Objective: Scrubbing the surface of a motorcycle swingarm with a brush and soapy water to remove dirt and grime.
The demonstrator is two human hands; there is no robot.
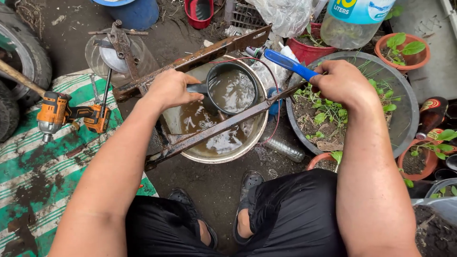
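Right now my left hand (170,88) grips the rusty metal frame (204,93) laid across the basin (257,138) of murky water, my right hand (343,82) closed on a blue-handled brush (290,64), so scrubbing the wet rails seems next.

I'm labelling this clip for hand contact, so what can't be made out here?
Head view:
- Right hand covers the blue-handled tool's grip; its tip is tiny.
- Left hand hides where the rusty metal frame meets its palm.
- Muddy water conceals the round metal basin's bottom.
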